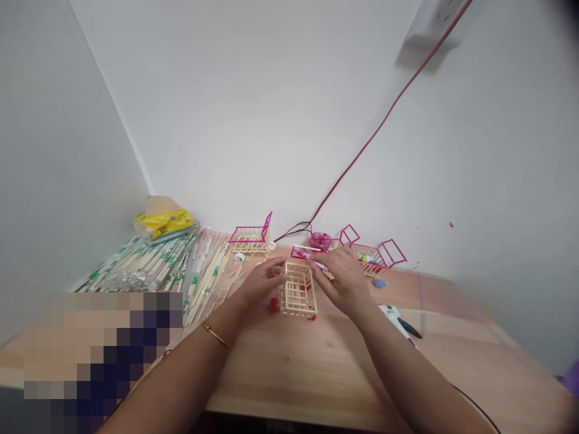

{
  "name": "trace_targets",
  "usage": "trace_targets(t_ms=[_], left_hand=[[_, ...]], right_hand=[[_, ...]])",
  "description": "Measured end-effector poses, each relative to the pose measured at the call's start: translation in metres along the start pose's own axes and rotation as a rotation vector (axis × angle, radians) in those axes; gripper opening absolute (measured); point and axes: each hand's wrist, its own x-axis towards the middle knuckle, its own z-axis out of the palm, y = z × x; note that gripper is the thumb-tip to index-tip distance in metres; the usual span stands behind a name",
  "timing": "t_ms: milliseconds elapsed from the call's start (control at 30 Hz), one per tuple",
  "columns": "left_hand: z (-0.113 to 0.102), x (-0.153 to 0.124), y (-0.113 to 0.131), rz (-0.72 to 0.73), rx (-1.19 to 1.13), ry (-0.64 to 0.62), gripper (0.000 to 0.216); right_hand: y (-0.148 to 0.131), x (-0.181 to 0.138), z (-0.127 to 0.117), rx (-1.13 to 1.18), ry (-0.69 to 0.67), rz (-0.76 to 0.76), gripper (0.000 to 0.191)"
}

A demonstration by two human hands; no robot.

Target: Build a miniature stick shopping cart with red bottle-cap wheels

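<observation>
A small cart built from thin wooden sticks (pixel 297 292) stands on the table in front of me, with red wheels (pixel 273 305) at its base. Its raised far end is partly coloured pink. My left hand (pixel 265 281) grips the cart's upper left edge with curled fingers. Above its far right corner, my right hand (pixel 344 278) pinches a slim pink-and-white paintbrush (pixel 312 259), its tip near the pink sticks. Just behind is a cup of pink paint (pixel 321 241).
Pink-trimmed stick carts stand behind, one on the left (pixel 249 239) and one on the right (pixel 373 256). Many wrapped sticks (pixel 154 259) and a yellow tissue pack (pixel 166 223) lie left. A glue gun (pixel 398 322) lies right. A red-black cable (pixel 362 150) runs up the wall.
</observation>
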Motion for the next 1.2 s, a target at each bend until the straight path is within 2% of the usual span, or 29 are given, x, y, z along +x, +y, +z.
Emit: trace_targets(t_ms=[433, 700, 967, 1200], left_hand=[[0.001, -0.001, -0.001, 0.011, -0.013, 0.017, 0.062], [0.002, -0.001, 0.003, 0.008, 0.003, 0.033, 0.061], [0.002, -0.001, 0.003, 0.011, -0.012, 0.028, 0.064], [0.001, 0.0, 0.0, -0.009, -0.018, 0.033, 0.062]], right_hand=[[-0.002, -0.002, 0.001, 0.039, 0.003, -0.048, 0.015], [-0.002, 0.007, -0.001, -0.028, -0.004, -0.09, 0.01], [-0.01, 0.002, 0.004, -0.054, -0.081, -0.123, 0.009], [-0.008, 0.008, -0.003, -0.058, -0.015, -0.091, 0.01]])
